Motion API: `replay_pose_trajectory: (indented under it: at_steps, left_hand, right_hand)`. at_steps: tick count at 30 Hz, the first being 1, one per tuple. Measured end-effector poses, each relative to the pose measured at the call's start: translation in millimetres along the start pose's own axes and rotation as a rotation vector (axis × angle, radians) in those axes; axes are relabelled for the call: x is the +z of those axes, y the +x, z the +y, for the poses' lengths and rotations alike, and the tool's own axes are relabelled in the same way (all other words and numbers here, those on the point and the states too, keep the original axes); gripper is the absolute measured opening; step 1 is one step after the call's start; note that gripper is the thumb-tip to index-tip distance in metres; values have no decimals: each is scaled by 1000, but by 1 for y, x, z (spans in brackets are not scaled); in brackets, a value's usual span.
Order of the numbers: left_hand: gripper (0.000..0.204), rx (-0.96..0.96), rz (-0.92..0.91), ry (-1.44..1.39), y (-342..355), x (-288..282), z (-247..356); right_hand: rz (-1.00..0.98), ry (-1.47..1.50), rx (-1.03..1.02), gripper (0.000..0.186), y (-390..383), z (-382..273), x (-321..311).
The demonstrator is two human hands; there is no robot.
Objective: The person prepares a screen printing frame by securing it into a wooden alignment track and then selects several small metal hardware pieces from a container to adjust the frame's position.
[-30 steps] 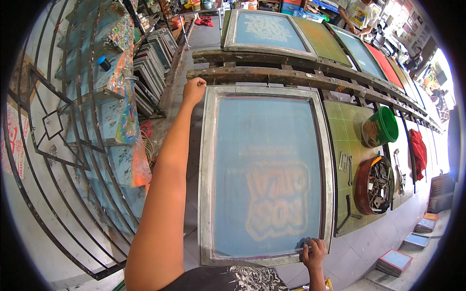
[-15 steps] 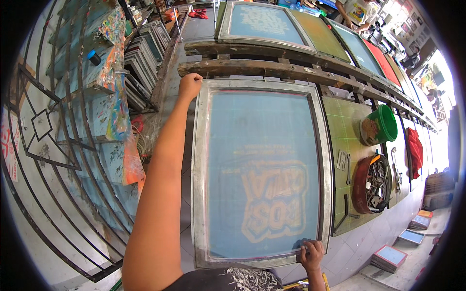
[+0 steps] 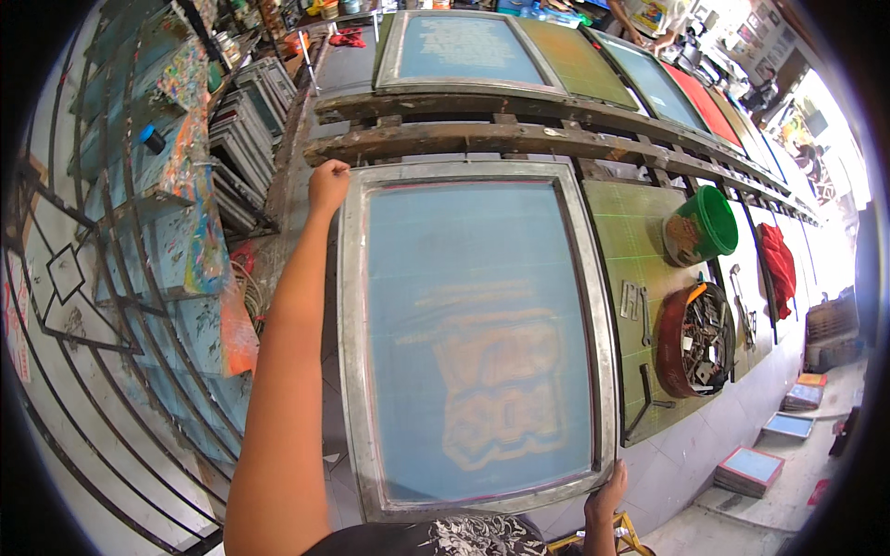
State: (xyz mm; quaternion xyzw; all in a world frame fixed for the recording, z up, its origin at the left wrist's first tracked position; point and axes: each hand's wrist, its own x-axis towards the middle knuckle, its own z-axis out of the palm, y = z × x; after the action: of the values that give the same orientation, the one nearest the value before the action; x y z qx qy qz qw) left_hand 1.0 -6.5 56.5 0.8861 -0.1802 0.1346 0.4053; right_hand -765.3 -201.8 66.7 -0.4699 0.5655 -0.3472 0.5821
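A large screen-printing frame point(image 3: 473, 236) lies in front of me, metal-rimmed with pale blue mesh. Blocky pale lettering shows through its lower half, upside down to me. My left hand point(image 3: 329, 187), arm stretched far forward, is closed at the frame's far left corner. At the near right corner my right hand point(image 3: 607, 491) grips the outer edge, its fingers partly hidden by the rim. The frame's near edge comes close to my dark shirt point(image 3: 408, 537).
Dark wooden rails point(image 3: 445, 141) run beyond the frame. On the right board sit a green bucket point(image 3: 712, 222), a round bin of metal parts point(image 3: 700, 343) and wrenches point(image 3: 646, 315). Black metal bars point(image 3: 65, 273) and stacked frames point(image 3: 246, 148) stand left. Another person point(image 3: 640, 18) works at far right.
My right hand has moved from the frame's inner near right corner to its outer edge. My left hand stays at the far left corner. The whole view has shifted slightly.
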Motion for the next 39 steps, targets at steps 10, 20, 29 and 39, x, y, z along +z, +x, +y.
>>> replay_pose_trajectory:
  at_steps: [10,20,29,39]
  left_hand:
    - [14,-75,-62,-102,-2,2,1]
    - [17,-78,-61,-159,-2,-3,4]
    - [12,150,-169,246,7,-18,34]
    - [10,137,-183,336,23,-13,44]
  right_hand:
    - [95,32,81,31,6,3,7]
    - [40,-32,72,33,28,36,-25]
    - [74,-66,45,37,23,24,-12]
    - [76,-71,62,35,9,-1,13]
